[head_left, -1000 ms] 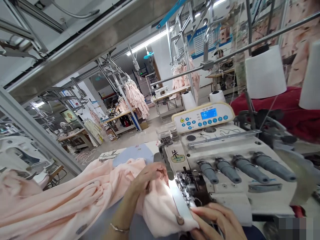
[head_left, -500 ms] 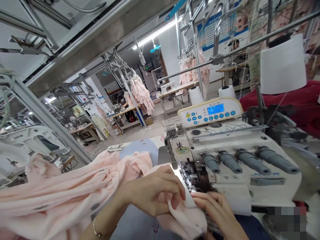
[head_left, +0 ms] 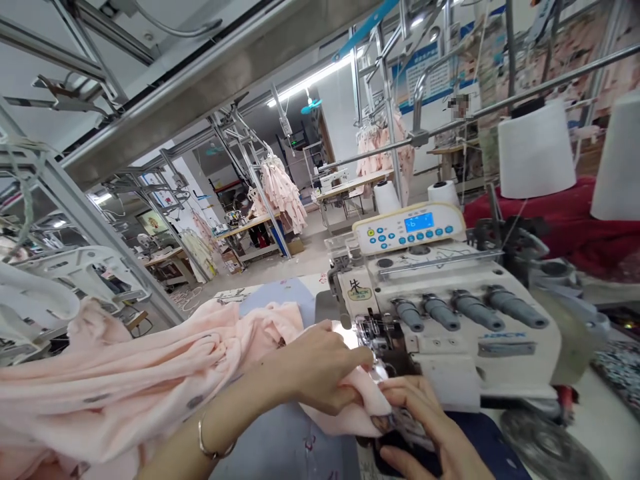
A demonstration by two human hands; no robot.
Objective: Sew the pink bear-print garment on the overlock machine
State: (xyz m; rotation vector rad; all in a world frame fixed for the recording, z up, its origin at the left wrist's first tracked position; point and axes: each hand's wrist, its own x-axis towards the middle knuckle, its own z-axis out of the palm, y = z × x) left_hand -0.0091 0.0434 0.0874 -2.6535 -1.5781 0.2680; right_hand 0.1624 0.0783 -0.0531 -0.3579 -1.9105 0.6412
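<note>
While the left hand [head_left: 323, 370] is pinching pink cloth [head_left: 343, 421] near the sewing machine's [head_left: 445, 347] left end, the right hand [head_left: 433, 423], thumb spread, is touching its edge, and it is looking soft, light and easiest to hold by folds.

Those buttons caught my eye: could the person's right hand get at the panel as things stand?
Probably yes: the right hand is low, by the cloth, and would have to lift past the grey knobs, but nothing seems to cover the panel.
</note>
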